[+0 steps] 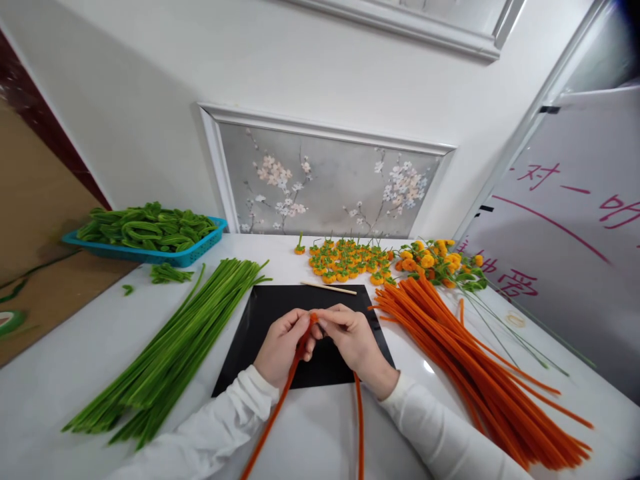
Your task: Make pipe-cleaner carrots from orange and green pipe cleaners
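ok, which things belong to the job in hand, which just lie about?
Likely job:
orange strip, between left hand and right hand
orange bundle
black mat under both hands
green bundle, basketed green pieces, flower heads

Likely just lying about:
green roll, left edge
loose green scrap
wooden stick, untouched; maybe a tool

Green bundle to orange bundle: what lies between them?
In the head view, a black mat and a wooden stick; left hand and right hand holding orange pipe cleaner above the mat; small flowers beyond.

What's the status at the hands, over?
Left hand, right hand: both pinching orange chenille. Chenille bunched between them, lengths trailing nearward. Stick beyond, touching neither hand.
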{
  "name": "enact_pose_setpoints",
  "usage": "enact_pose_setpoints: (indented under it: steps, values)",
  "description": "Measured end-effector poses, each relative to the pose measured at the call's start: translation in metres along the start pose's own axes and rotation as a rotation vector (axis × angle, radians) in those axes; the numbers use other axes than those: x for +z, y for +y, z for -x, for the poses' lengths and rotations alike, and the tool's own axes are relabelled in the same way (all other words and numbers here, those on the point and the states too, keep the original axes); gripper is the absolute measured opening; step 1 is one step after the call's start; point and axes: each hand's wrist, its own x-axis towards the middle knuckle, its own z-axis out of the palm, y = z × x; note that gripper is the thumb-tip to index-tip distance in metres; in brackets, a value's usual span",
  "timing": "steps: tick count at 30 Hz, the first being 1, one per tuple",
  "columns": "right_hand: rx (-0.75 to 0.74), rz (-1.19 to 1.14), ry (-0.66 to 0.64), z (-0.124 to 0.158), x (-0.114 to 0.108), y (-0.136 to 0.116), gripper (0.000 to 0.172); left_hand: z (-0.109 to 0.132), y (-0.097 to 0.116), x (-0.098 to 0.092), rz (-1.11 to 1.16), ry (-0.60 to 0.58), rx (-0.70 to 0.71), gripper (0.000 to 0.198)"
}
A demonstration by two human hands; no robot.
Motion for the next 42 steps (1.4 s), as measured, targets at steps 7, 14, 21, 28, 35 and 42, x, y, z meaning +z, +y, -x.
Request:
enact_pose_setpoints:
  steps: [7, 14, 21, 28, 35, 42]
  values:
    - [-0.297, 0.267, -0.029, 0.004, -0.003, -0.002, 0.036, -0.002, 0.006, 0.001, 0.187, 0.027, -0.177, 0.018]
    - [-0.452, 0.649, -0.062, 0.006, -0.008, -0.016, 0.040, -0.004, 0.013, -0.003, 0.268, 0.022, -0.269, 0.019]
    - [-0.363, 0.733, -0.063, 0.006, -0.008, -0.017, 0.038, -0.007, 0.007, -0.007, 0.110, -0.081, -0.152, 0.030]
    - [-0.222, 0.321, -0.103, -0.002, -0.020, -0.019, 0.030, -0.006, 0.014, -0.010, -0.064, -0.178, -0.083, 0.029]
    - [-0.405, 0.572, -0.315, 0.000, -0.027, -0.023, 0.047, -0.007, 0.020, -0.013, -0.187, -0.199, -0.056, 0.023]
    - [-0.488, 0.883, -0.353, 0.004, -0.022, -0.025, 0.049, -0.009, 0.020, -0.013, -0.172, -0.146, -0.155, 0.006]
